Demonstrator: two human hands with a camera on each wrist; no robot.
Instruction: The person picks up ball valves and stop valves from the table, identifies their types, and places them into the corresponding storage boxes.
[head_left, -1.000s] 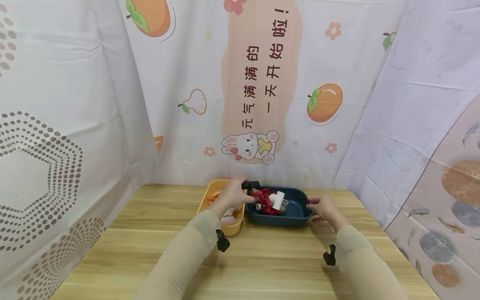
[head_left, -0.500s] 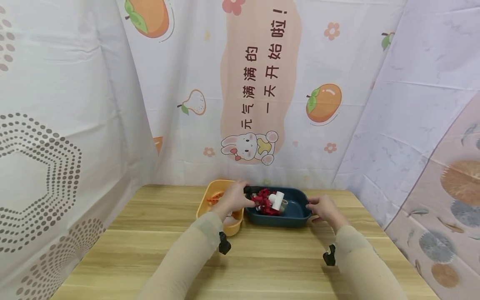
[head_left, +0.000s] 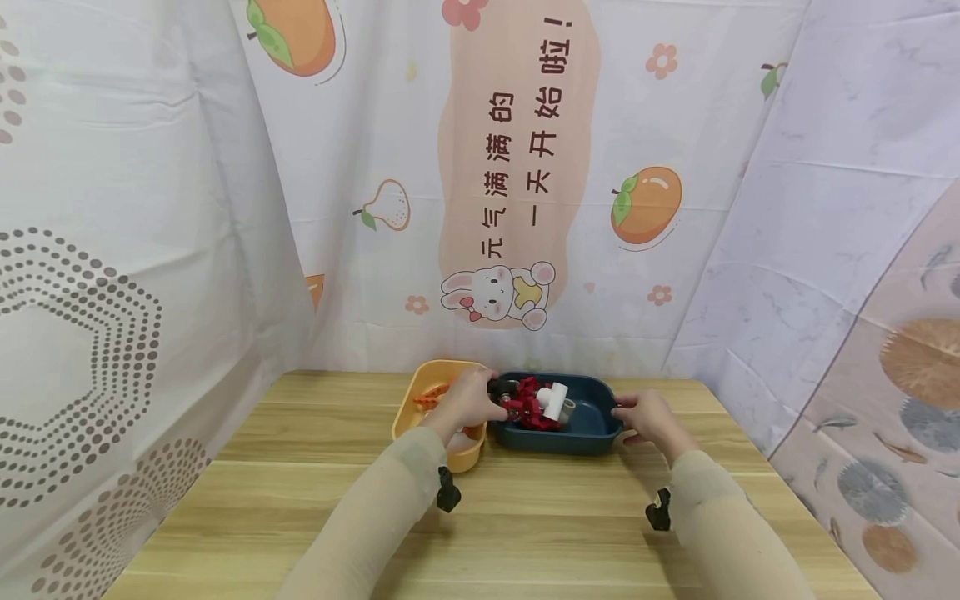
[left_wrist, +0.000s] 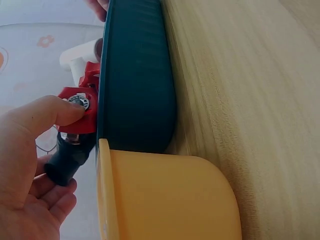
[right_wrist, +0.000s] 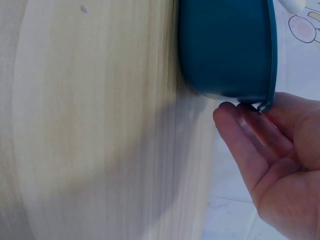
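My left hand (head_left: 468, 402) holds a black pipe valve with a red handle (left_wrist: 66, 155) at the left end of a dark blue bin (head_left: 555, 442). In the left wrist view the thumb lies on the red handle and the other fingers are behind the black pipe body. The bin holds more red-handled valves (head_left: 531, 408) and a white T-shaped pipe fitting (head_left: 556, 402). At the bin's right end my right hand (head_left: 647, 418) pinches the rim, the thumb on the inner side and fingertips against the outer wall (right_wrist: 235, 50).
A yellow bin (head_left: 465, 460) stands against the blue bin's left end, partly behind my left hand. An orange piece (head_left: 429, 397) and white items lie in it. Both bins sit on the wooden table (head_left: 547, 533) near its back edge, before a printed curtain (head_left: 375, 275).
My left hand has lowered the black and red valve from above the rim down into the left end of the blue bin. My right hand stays at the bin's right end.
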